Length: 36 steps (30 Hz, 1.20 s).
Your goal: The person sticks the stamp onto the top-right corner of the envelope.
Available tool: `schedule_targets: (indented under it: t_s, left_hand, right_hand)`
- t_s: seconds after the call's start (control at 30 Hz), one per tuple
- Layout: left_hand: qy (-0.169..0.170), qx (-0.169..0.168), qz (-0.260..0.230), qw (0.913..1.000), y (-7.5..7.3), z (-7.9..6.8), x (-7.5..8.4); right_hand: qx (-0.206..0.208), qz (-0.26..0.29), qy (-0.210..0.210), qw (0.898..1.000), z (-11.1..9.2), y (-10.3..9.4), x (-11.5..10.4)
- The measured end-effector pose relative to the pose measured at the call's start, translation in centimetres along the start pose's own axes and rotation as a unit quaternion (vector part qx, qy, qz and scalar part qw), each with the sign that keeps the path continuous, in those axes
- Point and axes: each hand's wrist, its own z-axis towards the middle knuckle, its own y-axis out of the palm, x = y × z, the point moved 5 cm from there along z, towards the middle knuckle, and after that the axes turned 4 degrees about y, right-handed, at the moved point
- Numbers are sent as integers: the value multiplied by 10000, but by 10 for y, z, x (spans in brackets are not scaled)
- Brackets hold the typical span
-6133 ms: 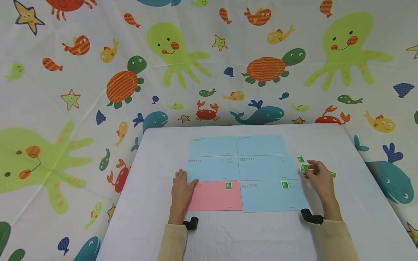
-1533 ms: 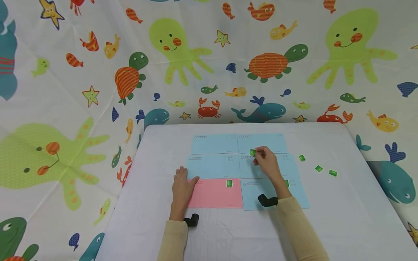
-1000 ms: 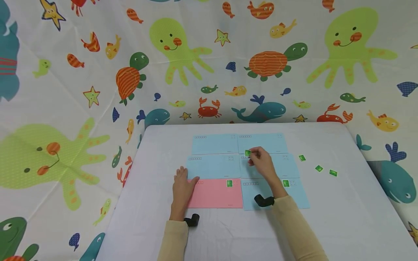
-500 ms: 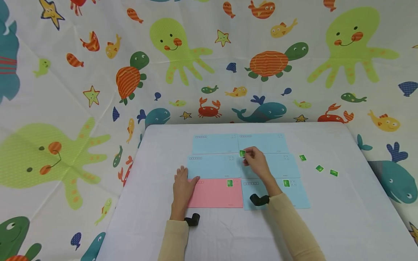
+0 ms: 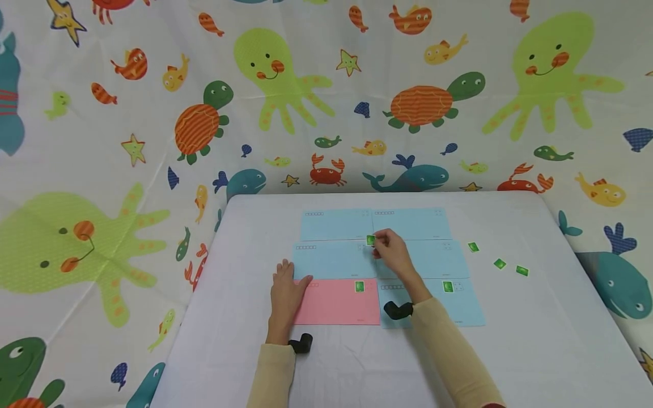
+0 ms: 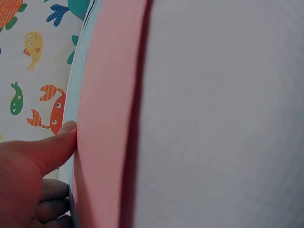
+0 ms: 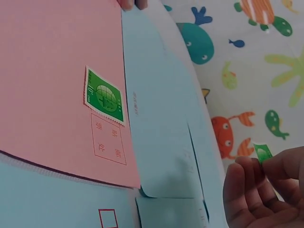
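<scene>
My right hand pinches a green postage stamp between thumb and fingertips, above the upper right corner of the middle-left blue envelope. In the right wrist view the same hand holds the stamp by its edge. My left hand rests at the left edge of the pink envelope, fingers extended and thumb on its upper left corner. A green stamp lies on the pink envelope, left of its printed stamp box. Another stamp lies on the lower-right blue envelope.
Three loose stamps, one of them the middle stamp, lie on the white table to the right. More blue envelopes, such as the far-right one, complete a two-column layout. A sea-animal printed cloth hangs behind.
A stamp was picked up from the right side and carried left across the blue envelopes. During the last second the right hand moved further left with it. The left hand stayed put.
</scene>
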Motion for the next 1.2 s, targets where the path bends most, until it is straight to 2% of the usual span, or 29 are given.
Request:
schedule_targets:
  t_s: [0.2,0.7,1.2]
  left_hand:
    - [-33,18,-19,10000,3,2,4]
    - [-38,104,-49,9999,8,5,8]
    - [-30,82,-26,10000,7,4,2]
  right_hand:
    - [-107,-117,77,9998,7,2,1]
    - [-325,127,339,9988,23,10,9]
    - [-197,-97,462,9987,21,26,13]
